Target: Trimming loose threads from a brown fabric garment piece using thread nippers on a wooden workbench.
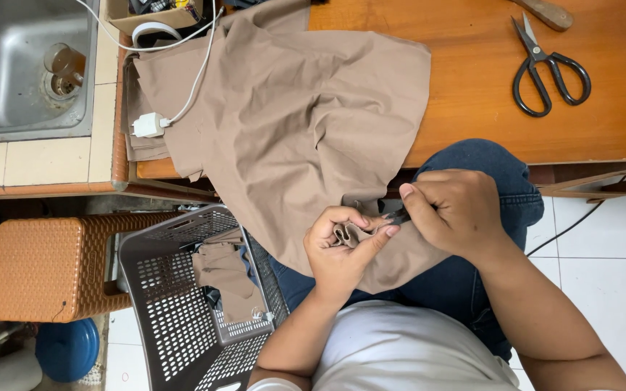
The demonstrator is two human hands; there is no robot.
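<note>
A large tan cloth hangs from the wooden table down onto my lap. My left hand pinches a bunched fold of this cloth near its lower edge. Just to the right, my right hand is closed on a small dark tool whose tip touches the pinched fold. The tool is mostly hidden by my fingers. My jeans-clad knee shows under the table edge.
Black scissors lie on the table at the right. A white charger and cable rest on the cloth's left side. A grey perforated basket holding tan cloth stands at lower left, beside a brown woven stool. A steel sink sits at top left.
</note>
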